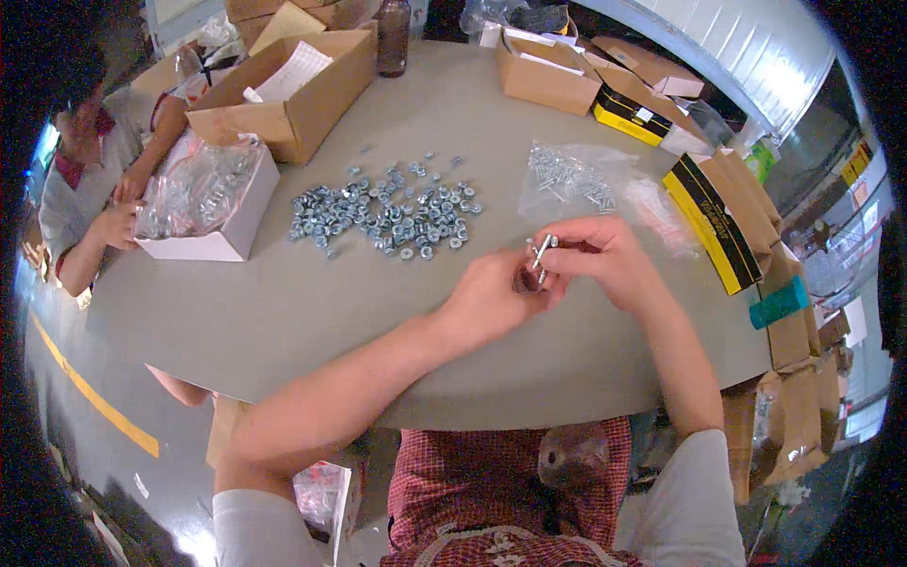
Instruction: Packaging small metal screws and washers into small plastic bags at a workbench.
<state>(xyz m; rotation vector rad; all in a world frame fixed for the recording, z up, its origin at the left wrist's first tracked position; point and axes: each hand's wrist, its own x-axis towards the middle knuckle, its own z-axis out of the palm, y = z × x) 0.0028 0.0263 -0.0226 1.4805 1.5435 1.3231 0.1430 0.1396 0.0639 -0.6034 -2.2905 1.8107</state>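
Note:
My left hand (pixel 496 288) is closed, its fingers curled in front of me over the table. Against its thumb and fingertips, my right hand (pixel 605 260) pinches small silver screws (pixel 542 253); the exact number is hard to make out. Whatever lies deeper in the left hand's curled fingers is hidden. Ahead and to the left spreads a loose pile of small zinc-coloured nuts or washers (pixel 387 213). Just beyond the right hand rests a clear plastic bag (pixel 572 178) with many silver screws in it. Beside that bag lies a clear bag with red print (pixel 659 213).
A white box (pixel 203 248) of bagged parts stands at left, near a co-worker's hands (pixel 118 222). Behind it is a cardboard box (pixel 312 109) with paper, then a brown bottle (pixel 393 38). Yellow-and-black boxes (pixel 713 222) and a teal cylinder (pixel 779 302) line the right edge.

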